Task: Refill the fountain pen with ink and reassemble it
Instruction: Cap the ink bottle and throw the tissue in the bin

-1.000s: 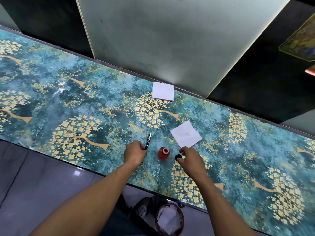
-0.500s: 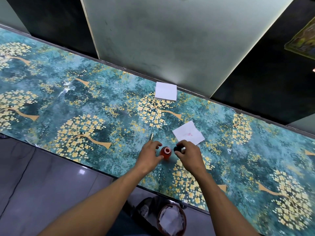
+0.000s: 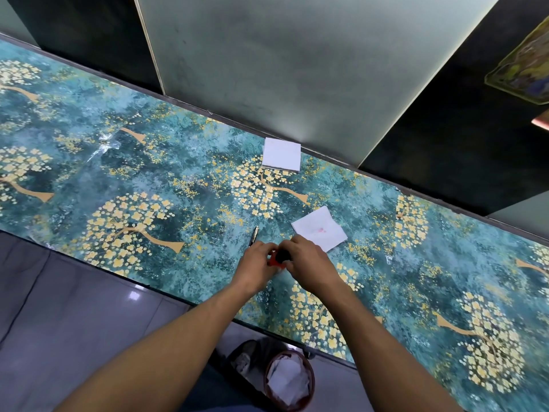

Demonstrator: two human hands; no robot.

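Left hand [image 3: 258,264]: at the near part of the tabletop, fingers curled round the red ink bottle from its left side; grip grasping the bottle.
Right hand [image 3: 309,264]: directly opposite, fingers curled onto the black cap on top of the bottle; grip grasping the cap.
Ink bottle [image 3: 274,261]: small, red, standing on the tabletop between the two hands; only a strip of its body shows between the fingers.
Cap [image 3: 282,254]: black, seated on the bottle's top; whether it is screwed tight cannot be told.
Fountain pen [image 3: 254,237]: dark with a light tip, lying flat on the tabletop just beyond the left hand, its near end touching or passing behind the knuckles; neither hand holds it.
Stained paper [image 3: 319,228]: white sheet with a faint pink mark, lying just beyond the right hand, its near edge hidden under the fingers.
Paper pad [image 3: 281,154]: white square stack, at the far edge of the tabletop, well apart from the hands.
Tabletop [image 3: 148,173]: long surface, teal covering with a pattern of gold trees.
Waste bin [image 3: 289,380]: on the floor below the near edge of the tabletop, between the forearms, holding crumpled white paper.
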